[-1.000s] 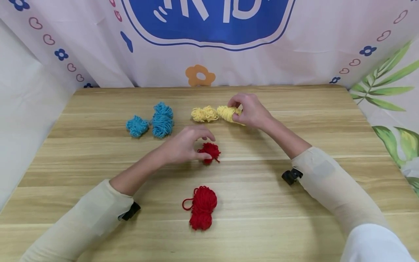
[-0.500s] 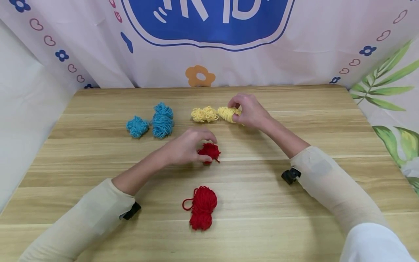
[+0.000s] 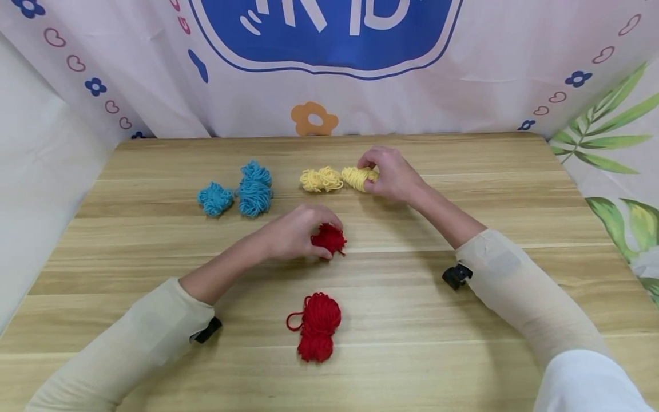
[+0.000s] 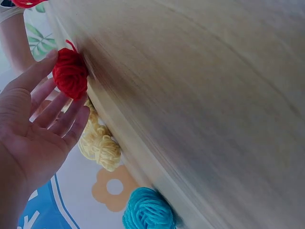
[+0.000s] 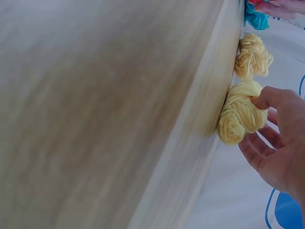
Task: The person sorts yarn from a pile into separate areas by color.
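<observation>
In the head view, my left hand (image 3: 298, 232) grips a small red yarn ball (image 3: 329, 239) at mid-table, thumb on its near side and fingers around its far side. The left wrist view shows the thumb against this red ball (image 4: 70, 74). Farther back, my right hand (image 3: 392, 173) holds a yellow yarn skein (image 3: 356, 178) between thumb and fingers; the palm hides its right end. From the right wrist, the thumb lies on top of that yellow skein (image 5: 240, 112). Just left of it sits a second, looser yellow yarn bundle (image 3: 321, 179).
A larger red yarn skein (image 3: 319, 326) with a loose loop lies near the front. At the back left are a small blue yarn ball (image 3: 215, 198) and a bigger blue skein (image 3: 254, 189). A printed curtain (image 3: 257, 103) hangs behind the wooden table (image 3: 437, 355).
My left thumb and fingers have closed in around the small red yarn ball. The right hand stays on the yellow skein with hardly any movement.
</observation>
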Action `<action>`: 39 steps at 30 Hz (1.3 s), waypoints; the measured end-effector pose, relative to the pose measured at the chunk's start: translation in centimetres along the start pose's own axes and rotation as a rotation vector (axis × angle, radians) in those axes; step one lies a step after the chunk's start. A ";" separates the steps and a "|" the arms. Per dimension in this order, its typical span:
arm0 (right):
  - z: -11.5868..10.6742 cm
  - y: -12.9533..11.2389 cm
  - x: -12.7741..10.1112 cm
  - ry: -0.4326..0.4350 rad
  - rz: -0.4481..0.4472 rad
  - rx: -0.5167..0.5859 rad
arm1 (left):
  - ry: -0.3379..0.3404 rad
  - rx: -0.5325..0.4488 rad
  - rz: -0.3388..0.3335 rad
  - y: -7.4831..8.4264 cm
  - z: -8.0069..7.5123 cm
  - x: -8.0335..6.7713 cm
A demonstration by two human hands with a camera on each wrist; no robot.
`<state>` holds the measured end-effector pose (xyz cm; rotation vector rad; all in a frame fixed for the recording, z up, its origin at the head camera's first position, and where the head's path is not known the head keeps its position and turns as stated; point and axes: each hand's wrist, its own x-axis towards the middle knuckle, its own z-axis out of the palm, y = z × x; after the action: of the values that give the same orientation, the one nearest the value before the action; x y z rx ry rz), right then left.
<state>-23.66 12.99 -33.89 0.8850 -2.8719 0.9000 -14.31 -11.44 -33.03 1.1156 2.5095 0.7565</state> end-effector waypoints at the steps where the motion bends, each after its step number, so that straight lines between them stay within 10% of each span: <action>1: 0.0 0.0 0.0 -0.002 0.001 -0.005 | -0.005 0.000 0.001 0.0 0.0 0.0; 39: -1.0 -0.6 -1.1 -0.063 0.034 -0.015 | 0.012 -0.018 0.019 -0.2 0.1 0.6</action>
<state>-22.58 13.73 -32.94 0.8814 -2.9516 0.8678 -14.77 -11.01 -33.26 1.1333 2.5005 0.7911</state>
